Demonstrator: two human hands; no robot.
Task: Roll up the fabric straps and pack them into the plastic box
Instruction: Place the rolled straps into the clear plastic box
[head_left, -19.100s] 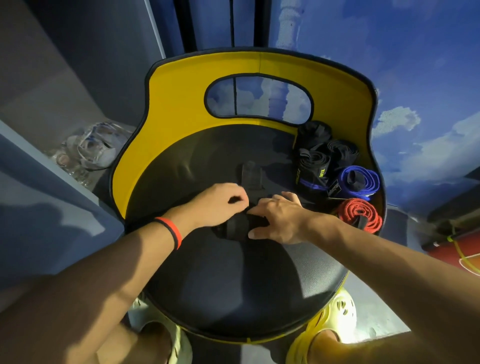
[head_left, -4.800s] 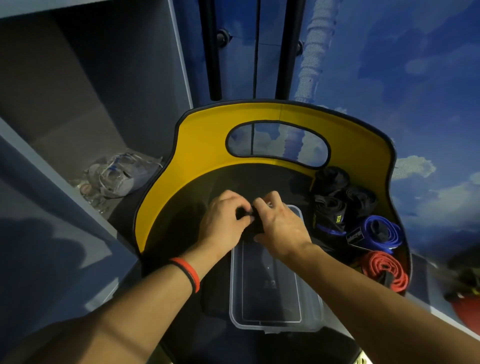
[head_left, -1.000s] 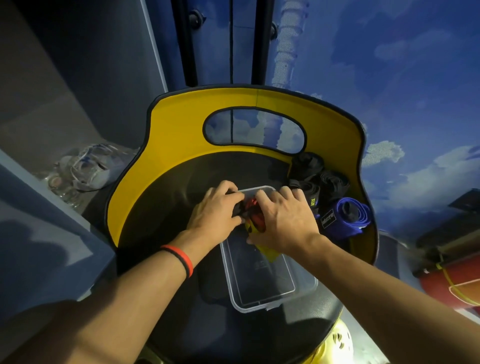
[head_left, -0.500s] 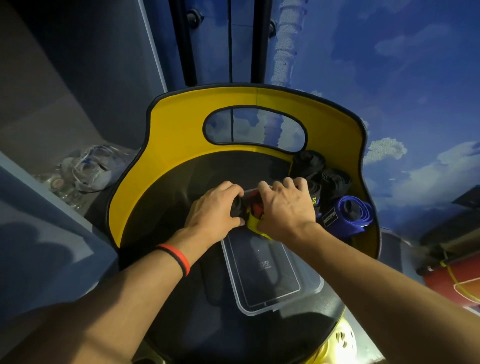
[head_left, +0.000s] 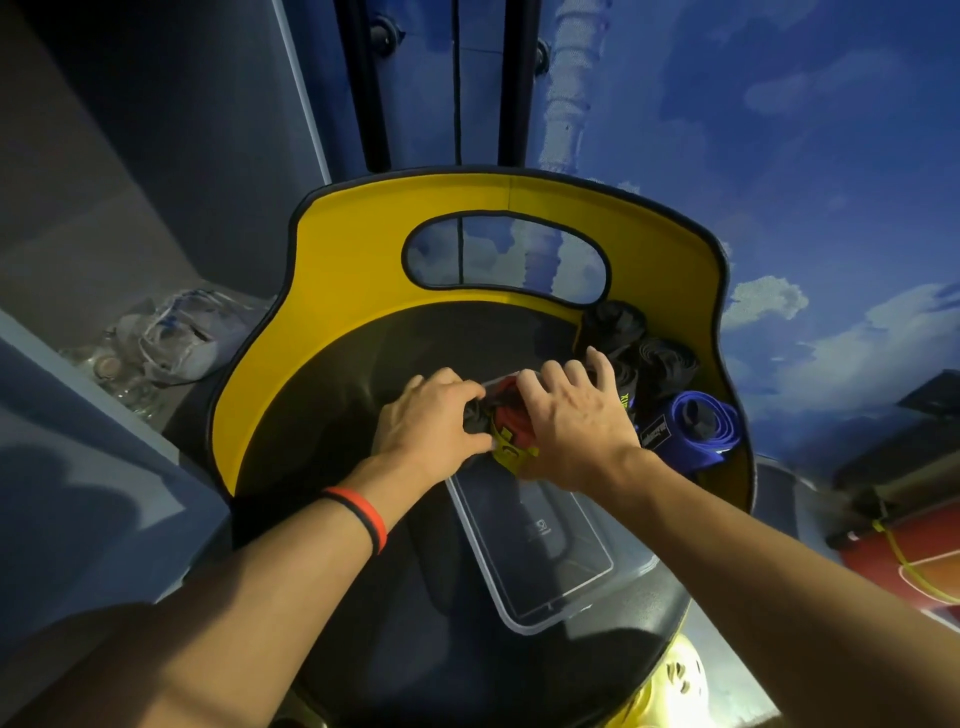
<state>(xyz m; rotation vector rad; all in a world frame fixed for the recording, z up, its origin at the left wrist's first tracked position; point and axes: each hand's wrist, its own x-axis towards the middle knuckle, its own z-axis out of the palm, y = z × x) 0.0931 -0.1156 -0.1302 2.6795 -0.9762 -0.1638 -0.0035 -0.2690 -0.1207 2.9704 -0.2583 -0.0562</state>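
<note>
Head view: at the centre of the frame your left hand (head_left: 431, 415) is clenched round a black strap (head_left: 474, 420), thumb and curled fingers covering most of it. Your right hand (head_left: 571, 426) lies palm down over the red strap roll (head_left: 511, 415), fingers spread and arched. Its thumb is hidden, so whether it clasps the roll or only presses it cannot be told. A yellow-green tag (head_left: 506, 453) pokes out between your hands. Both straps sit at the far end of the plastic box (head_left: 540, 545), whose far rim your hands mostly hide.

The near part of the box lies bare below your hands, its near corner close to the front edge of the black seat (head_left: 322, 441). To the right, black strap rolls (head_left: 667, 364) and a blue strap roll (head_left: 701, 426) crowd against the yellow backrest (head_left: 353, 260), just beside your right fingers. Left of the box the seat is bare. A cluttered clear bag (head_left: 171, 338) at middle left is too blurred to read.
</note>
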